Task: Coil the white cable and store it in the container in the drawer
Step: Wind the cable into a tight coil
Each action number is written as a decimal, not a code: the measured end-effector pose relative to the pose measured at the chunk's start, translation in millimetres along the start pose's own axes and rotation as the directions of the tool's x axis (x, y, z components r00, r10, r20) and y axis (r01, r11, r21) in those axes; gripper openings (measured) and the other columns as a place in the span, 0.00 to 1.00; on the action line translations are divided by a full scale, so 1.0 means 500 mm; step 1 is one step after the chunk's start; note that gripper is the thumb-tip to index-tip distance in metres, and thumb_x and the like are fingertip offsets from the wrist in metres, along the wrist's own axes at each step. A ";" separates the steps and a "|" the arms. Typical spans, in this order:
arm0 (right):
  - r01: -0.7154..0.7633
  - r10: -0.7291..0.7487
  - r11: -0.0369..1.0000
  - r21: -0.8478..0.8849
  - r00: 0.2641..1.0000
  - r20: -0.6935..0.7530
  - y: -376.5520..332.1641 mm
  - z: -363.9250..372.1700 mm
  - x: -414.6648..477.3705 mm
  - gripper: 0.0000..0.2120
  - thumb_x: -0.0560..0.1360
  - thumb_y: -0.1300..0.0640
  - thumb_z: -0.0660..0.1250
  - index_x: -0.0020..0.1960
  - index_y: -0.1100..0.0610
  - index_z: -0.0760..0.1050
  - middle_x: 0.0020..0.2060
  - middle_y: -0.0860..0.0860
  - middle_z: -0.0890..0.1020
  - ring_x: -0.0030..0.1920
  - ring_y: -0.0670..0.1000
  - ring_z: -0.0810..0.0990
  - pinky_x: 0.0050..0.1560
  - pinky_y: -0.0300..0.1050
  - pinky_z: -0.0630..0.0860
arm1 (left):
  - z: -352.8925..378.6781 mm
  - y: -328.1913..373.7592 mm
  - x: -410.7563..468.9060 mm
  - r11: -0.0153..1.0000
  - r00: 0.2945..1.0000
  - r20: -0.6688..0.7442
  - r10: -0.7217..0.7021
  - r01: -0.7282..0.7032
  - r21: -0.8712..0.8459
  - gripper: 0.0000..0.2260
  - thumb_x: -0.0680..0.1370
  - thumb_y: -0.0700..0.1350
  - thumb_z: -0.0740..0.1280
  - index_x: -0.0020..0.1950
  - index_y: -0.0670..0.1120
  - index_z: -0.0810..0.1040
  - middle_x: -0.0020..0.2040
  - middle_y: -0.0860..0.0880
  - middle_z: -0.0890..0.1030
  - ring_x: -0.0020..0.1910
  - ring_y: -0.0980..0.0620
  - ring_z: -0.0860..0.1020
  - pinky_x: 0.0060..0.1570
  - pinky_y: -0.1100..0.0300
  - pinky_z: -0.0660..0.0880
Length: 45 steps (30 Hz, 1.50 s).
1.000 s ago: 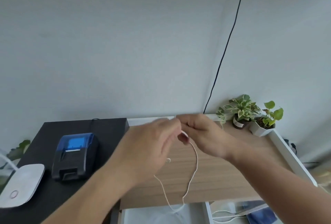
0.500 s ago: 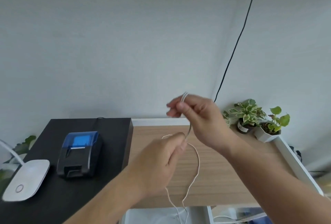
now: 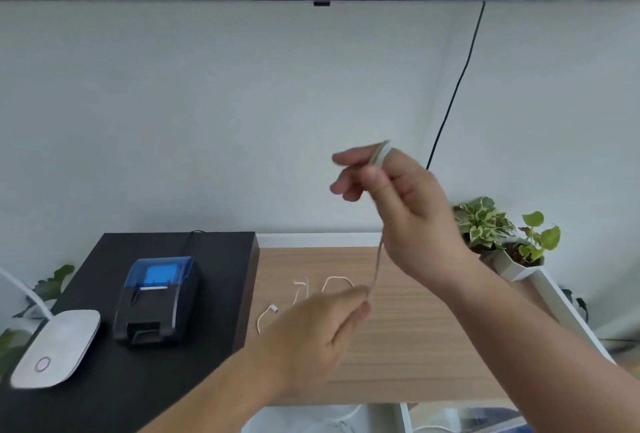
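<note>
Stretching the white cable (image 3: 376, 261) taut between two hands above the counter (image 3: 415, 339).

Head view: the right hand (image 3: 398, 204) pinches a folded end of the cable high above the counter, and the left hand (image 3: 322, 332) pinches it lower and nearer the camera, so the held span runs almost upright, tilting slightly left at the bottom. Loose cable trails left of the left hand, its plug end (image 3: 274, 308) just beside the counter's left edge. The hands sit well apart; I judge the left hand nearer the slack for the next loop.
</note>
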State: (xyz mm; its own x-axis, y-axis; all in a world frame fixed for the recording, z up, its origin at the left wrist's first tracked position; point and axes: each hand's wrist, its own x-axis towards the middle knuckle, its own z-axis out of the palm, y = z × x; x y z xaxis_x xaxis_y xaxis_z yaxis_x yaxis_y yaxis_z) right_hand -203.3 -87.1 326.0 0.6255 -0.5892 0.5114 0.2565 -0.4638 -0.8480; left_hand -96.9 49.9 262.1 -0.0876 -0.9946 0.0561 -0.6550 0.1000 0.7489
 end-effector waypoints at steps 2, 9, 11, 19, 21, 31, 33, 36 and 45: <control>-0.019 0.080 0.939 -0.342 0.983 0.165 0.046 -0.023 -0.008 0.13 0.85 0.62 0.57 0.52 0.65 0.79 0.41 0.46 0.81 0.42 0.42 0.79 0.49 0.39 0.75 | -0.046 0.008 0.010 0.996 0.994 -0.106 0.040 -0.032 0.077 0.15 0.87 0.51 0.57 0.40 0.57 0.68 0.32 0.52 0.73 0.30 0.53 0.71 0.36 0.54 0.73; -0.371 0.194 0.842 0.391 0.886 0.422 -0.009 0.017 -0.097 0.15 0.81 0.54 0.57 0.41 0.57 0.77 0.29 0.54 0.73 0.32 0.53 0.66 0.36 0.44 0.63 | -0.145 -0.020 0.031 0.997 0.973 -0.221 0.072 -0.063 0.050 0.19 0.85 0.58 0.53 0.48 0.46 0.73 0.36 0.46 0.75 0.35 0.45 0.72 0.39 0.49 0.74; -0.250 0.105 0.780 0.574 0.956 0.274 -0.039 0.032 -0.063 0.13 0.79 0.55 0.59 0.45 0.60 0.79 0.30 0.54 0.76 0.33 0.53 0.71 0.38 0.42 0.69 | -0.102 -0.013 0.026 0.997 0.986 -0.166 -0.036 0.025 -0.068 0.22 0.86 0.59 0.51 0.51 0.44 0.74 0.39 0.41 0.76 0.38 0.44 0.75 0.45 0.43 0.75; -0.093 0.555 0.503 0.859 0.797 -0.239 0.026 -0.001 0.042 0.14 0.86 0.60 0.56 0.58 0.70 0.75 0.54 0.62 0.83 0.53 0.55 0.86 0.56 0.47 0.82 | -0.058 0.080 0.006 0.952 0.990 -0.001 -0.144 0.139 0.271 0.17 0.87 0.55 0.51 0.39 0.54 0.62 0.32 0.52 0.70 0.31 0.52 0.70 0.39 0.48 0.74; -0.167 0.506 0.726 0.667 0.786 -0.355 0.060 -0.012 0.022 0.12 0.85 0.60 0.58 0.59 0.67 0.76 0.55 0.61 0.84 0.55 0.54 0.86 0.58 0.48 0.82 | -0.080 0.104 0.001 0.918 0.994 0.011 -0.107 0.095 0.385 0.16 0.87 0.55 0.51 0.41 0.54 0.63 0.33 0.51 0.72 0.32 0.51 0.73 0.40 0.49 0.76; -0.432 0.391 0.505 0.747 0.886 0.248 0.001 0.002 -0.102 0.26 0.85 0.50 0.49 0.49 0.68 0.79 0.26 0.54 0.75 0.28 0.51 0.68 0.32 0.42 0.67 | -0.139 0.016 0.075 0.999 0.973 -0.231 0.007 0.002 0.040 0.15 0.87 0.53 0.56 0.40 0.53 0.67 0.31 0.52 0.66 0.32 0.53 0.65 0.35 0.55 0.66; -0.253 0.381 0.459 0.852 0.922 0.069 -0.028 -0.009 -0.072 0.24 0.86 0.52 0.49 0.51 0.67 0.77 0.27 0.52 0.72 0.29 0.49 0.68 0.31 0.40 0.69 | -0.099 0.004 0.067 0.998 0.987 -0.156 -0.046 0.039 -0.052 0.16 0.86 0.56 0.55 0.43 0.51 0.69 0.33 0.47 0.67 0.33 0.48 0.67 0.37 0.50 0.71; -0.111 0.370 0.579 0.808 0.919 -0.139 -0.037 -0.012 -0.021 0.18 0.86 0.57 0.51 0.55 0.66 0.76 0.33 0.52 0.79 0.32 0.49 0.73 0.34 0.38 0.73 | -0.041 0.023 0.053 0.982 0.991 -0.092 -0.094 0.077 -0.170 0.16 0.85 0.60 0.53 0.40 0.56 0.68 0.34 0.45 0.67 0.32 0.46 0.66 0.40 0.39 0.73; -0.062 0.086 0.986 -0.156 0.985 0.148 0.069 -0.029 -0.056 0.23 0.85 0.48 0.53 0.57 0.64 0.79 0.48 0.57 0.85 0.49 0.60 0.82 0.51 0.51 0.78 | -0.097 0.102 0.033 0.999 0.985 -0.170 -0.010 0.017 0.039 0.14 0.86 0.50 0.58 0.44 0.46 0.76 0.32 0.49 0.76 0.31 0.51 0.73 0.36 0.57 0.72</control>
State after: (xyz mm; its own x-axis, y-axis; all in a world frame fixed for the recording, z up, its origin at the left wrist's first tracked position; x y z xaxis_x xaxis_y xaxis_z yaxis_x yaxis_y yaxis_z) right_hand -222.5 -96.1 284.7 0.7473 -0.5225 0.4107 0.0989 -0.5237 -0.8462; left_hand -95.6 37.3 333.4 0.0478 -0.9860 0.1598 -0.6851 0.0841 0.7236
